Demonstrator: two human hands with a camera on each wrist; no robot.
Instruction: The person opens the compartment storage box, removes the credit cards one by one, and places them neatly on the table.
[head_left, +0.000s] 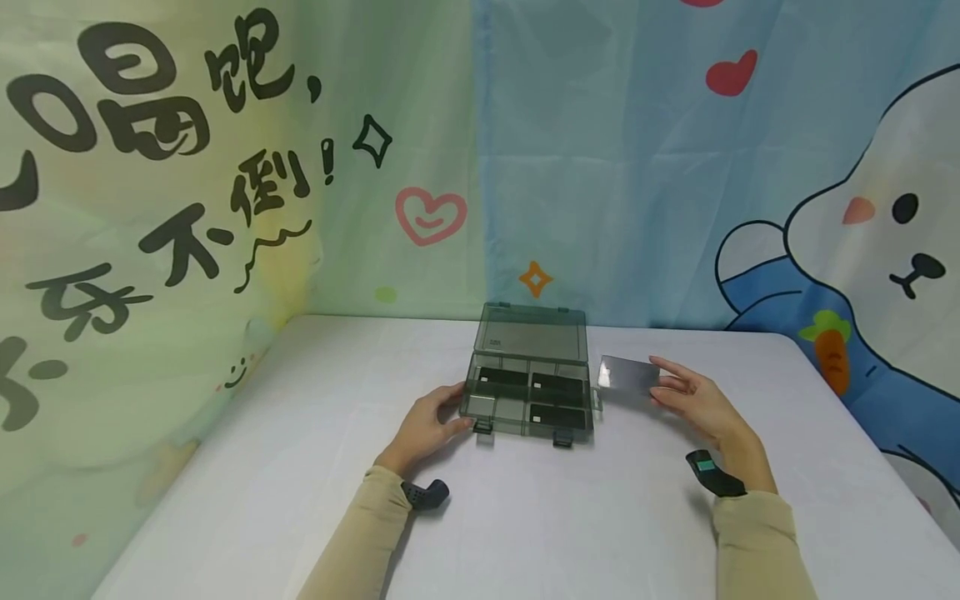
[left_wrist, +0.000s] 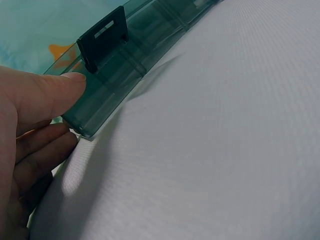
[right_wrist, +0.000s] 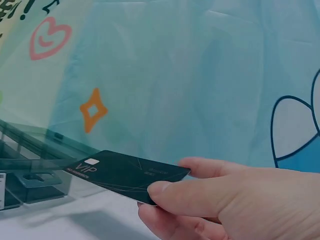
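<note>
A finely lined black VIP card (right_wrist: 122, 174) with a pale chip (right_wrist: 92, 161) is pinched in the right hand (head_left: 701, 408) above the white table (head_left: 577, 525), beside the open, translucent green compartment case (head_left: 531, 335), whose left edge the left hand (head_left: 427, 427) grips.

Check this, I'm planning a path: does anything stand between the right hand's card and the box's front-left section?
Yes: the right wall, then the back-right black card and the middle divider. The open lid stands at the back, off that line.

Passage over table (head_left: 600, 517) between sleeves (head_left: 367, 533), raised lid (head_left: 532, 335) blocking case (head_left: 504, 428) from behind, left grip (head_left: 425, 423) at left, card (head_left: 627, 376) at right
</note>
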